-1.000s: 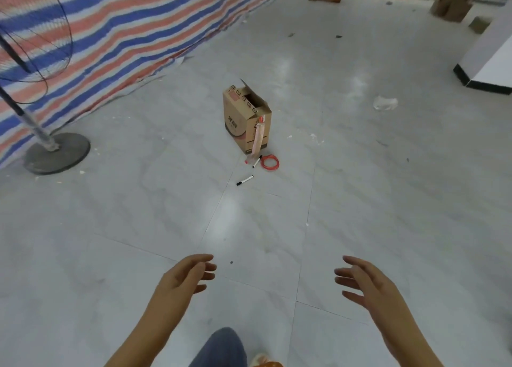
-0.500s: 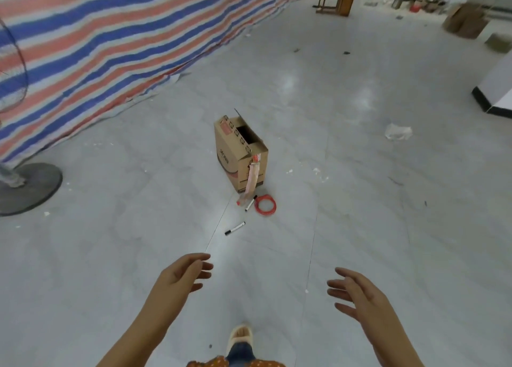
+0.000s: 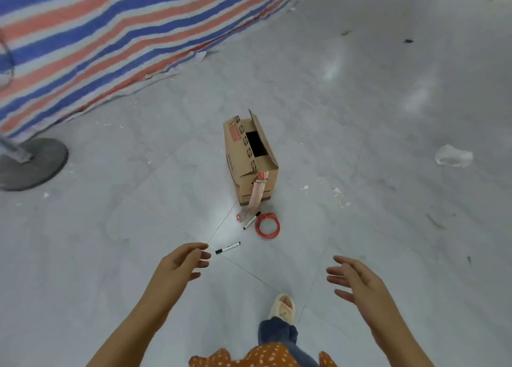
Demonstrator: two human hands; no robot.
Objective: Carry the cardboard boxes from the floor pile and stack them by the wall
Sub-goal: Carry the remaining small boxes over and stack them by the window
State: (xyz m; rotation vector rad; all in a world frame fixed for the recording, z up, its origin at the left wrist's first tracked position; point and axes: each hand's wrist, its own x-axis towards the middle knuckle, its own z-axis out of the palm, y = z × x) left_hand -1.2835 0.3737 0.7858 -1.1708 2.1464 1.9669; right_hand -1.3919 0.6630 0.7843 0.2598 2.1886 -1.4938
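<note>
A single brown cardboard box (image 3: 249, 158) stands upright on the grey tiled floor ahead, its top flaps partly open and a strip of pinkish tape hanging down its near side. My left hand (image 3: 181, 264) reaches forward with relaxed, slightly curled fingers and holds nothing. My right hand (image 3: 357, 283) is stretched out with fingers spread, also holding nothing. Both hands are well short of the box, one to each side of its line.
Two black markers (image 3: 227, 248) (image 3: 251, 220) and a red wire coil (image 3: 267, 225) lie on the floor just before the box. A fan base (image 3: 30, 162) sits left, under a striped tarp (image 3: 110, 33). A crumpled plastic bag (image 3: 453, 156) lies right. My slippered foot (image 3: 282, 307) steps forward.
I have walked closer, so the box and markers appear larger and nearer. Both hands stay extended and hold nothing. The fan base has slid toward the left edge.
</note>
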